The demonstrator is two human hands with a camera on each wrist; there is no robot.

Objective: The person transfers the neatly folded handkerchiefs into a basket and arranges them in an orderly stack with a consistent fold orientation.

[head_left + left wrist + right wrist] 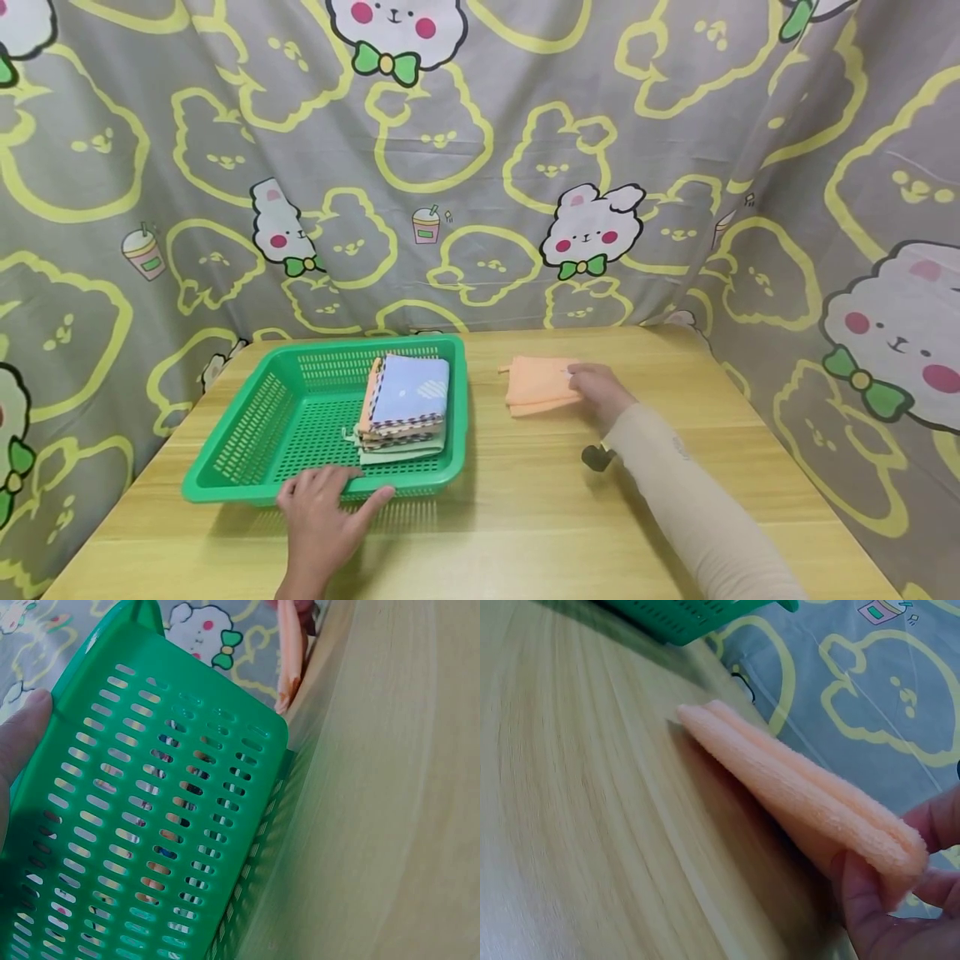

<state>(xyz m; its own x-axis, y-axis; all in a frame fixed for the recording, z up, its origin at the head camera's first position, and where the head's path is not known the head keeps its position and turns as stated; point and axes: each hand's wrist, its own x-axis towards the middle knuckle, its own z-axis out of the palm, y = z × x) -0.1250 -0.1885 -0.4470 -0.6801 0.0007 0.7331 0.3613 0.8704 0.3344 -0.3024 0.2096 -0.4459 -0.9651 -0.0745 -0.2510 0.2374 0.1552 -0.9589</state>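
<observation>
At the near side of a green plastic basket (322,492), my left hand (322,508) grips the rim, its fingers over the edge and its thumb (30,724) on the outer side. A stack of folded towels (408,400), with a blue one on top and orange, checked and pale green edges below, lies in the basket's right part. My right hand (600,389) pinches the right end of a folded orange towel (542,383). Seen from the right wrist, the thumb and fingers hold one end of this towel (802,787), which slants close over the table.
The wooden table (517,517) carries the basket on its left side. A patterned grey curtain (480,167) stands behind the table and along both sides. A small dark object (597,457) shows at the right wrist.
</observation>
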